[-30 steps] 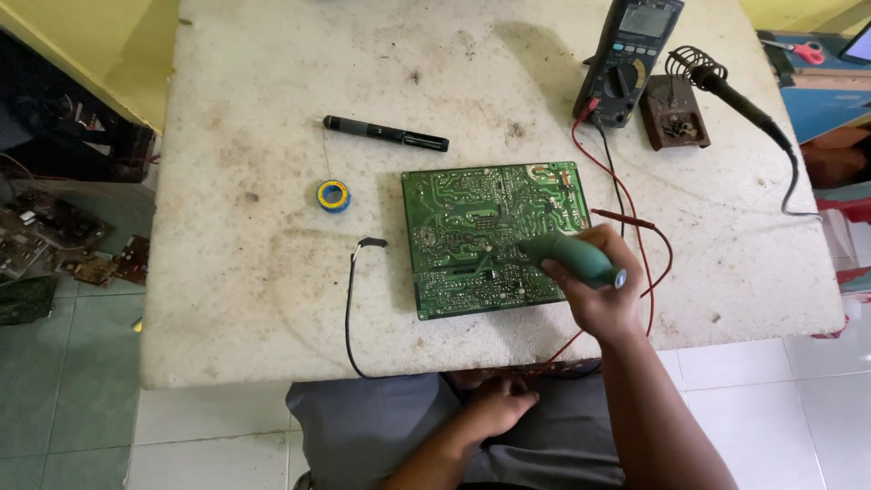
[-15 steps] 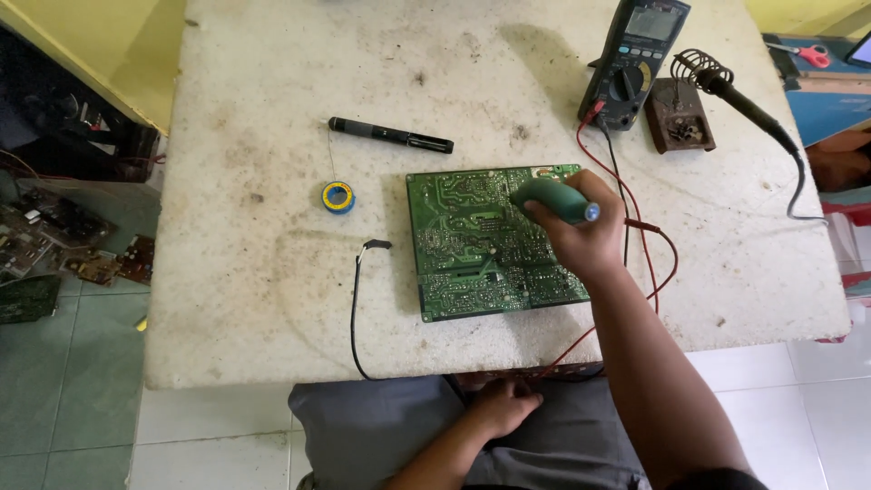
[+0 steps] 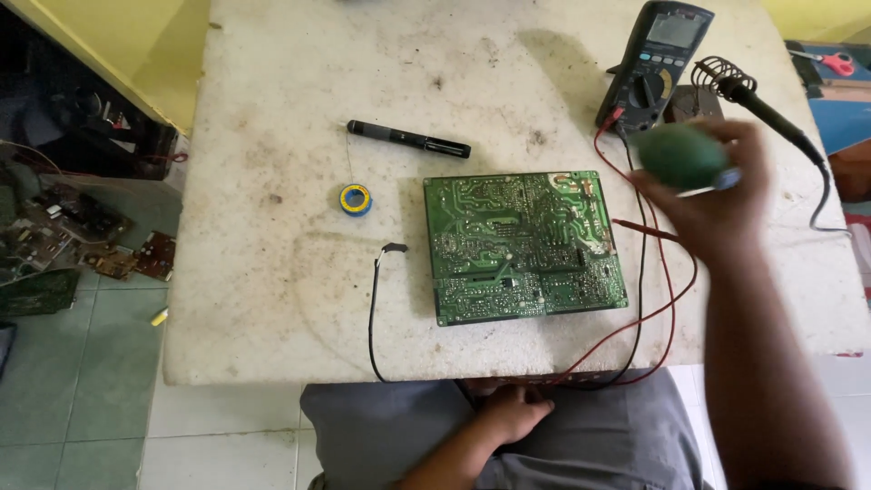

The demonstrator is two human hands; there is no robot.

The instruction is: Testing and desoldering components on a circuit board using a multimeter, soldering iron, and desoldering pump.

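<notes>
My right hand is raised over the right part of the table, shut on a green-handled tool that is blurred by motion. It hovers to the right of a green circuit board lying solder side up. My left hand rests on my lap below the table's front edge, fingers loosely apart, holding nothing. Red and black test leads run from a multimeter past the board.
A black pen-shaped tool and a small blue and yellow solder reel lie left of the board. A loose black wire hangs over the front edge. A soldering iron in its coil stand sits at the far right. Scrap boards lie on the floor.
My right hand has lifted the green-handled tool off the circuit board and swung it up and to the right, toward the multimeter. My left hand has stayed on my lap.
</notes>
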